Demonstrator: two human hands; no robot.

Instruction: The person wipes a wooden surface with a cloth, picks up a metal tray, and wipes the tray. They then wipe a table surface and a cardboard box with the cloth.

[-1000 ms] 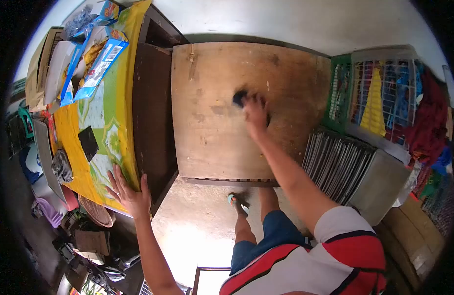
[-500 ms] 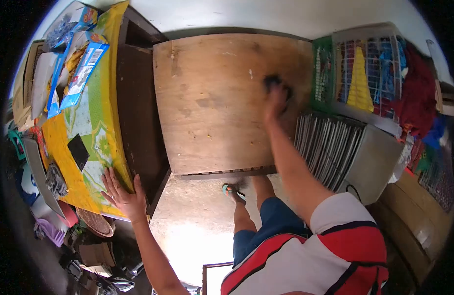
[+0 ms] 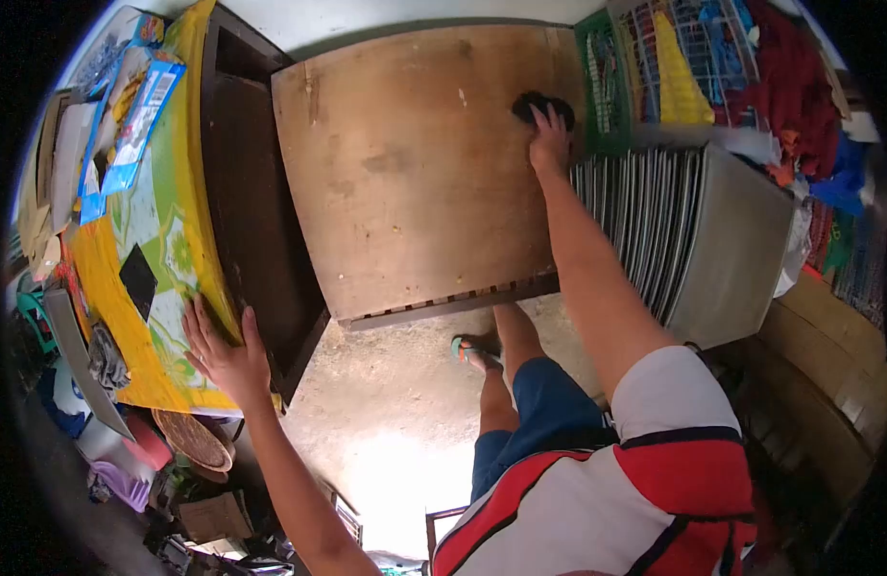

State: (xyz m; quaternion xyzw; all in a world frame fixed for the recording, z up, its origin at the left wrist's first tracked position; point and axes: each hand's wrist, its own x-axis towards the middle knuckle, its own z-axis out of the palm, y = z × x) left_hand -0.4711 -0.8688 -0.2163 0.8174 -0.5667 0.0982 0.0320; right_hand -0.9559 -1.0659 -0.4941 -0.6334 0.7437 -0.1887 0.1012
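Note:
A crumpled black cloth (image 3: 538,108) lies against the broad wooden board (image 3: 415,182), near its far right corner. My right hand (image 3: 551,139) grips this cloth from above, its fingers over it. At the left, my left hand (image 3: 230,360) rests with fingers spread on the edge of a yellow and green patterned table cover (image 3: 179,245). That cover lies over a dark brown cabinet (image 3: 256,182). A black diamond-shaped patch (image 3: 137,281) shows on the cover, ahead of my left hand.
Opened blue boxes (image 3: 141,125) stand at the cabinet's far end. Right of the board are a stack of thin panels (image 3: 645,230) and a wire basket (image 3: 698,62) of coloured cloths. A woven tray (image 3: 194,440) sits low at the left. My sandalled foot (image 3: 474,353) is on the floor.
My right hand has shifted with the black cloth toward the far edge of the board. The left hand stays on the table cover, and the whole view has shifted slightly.

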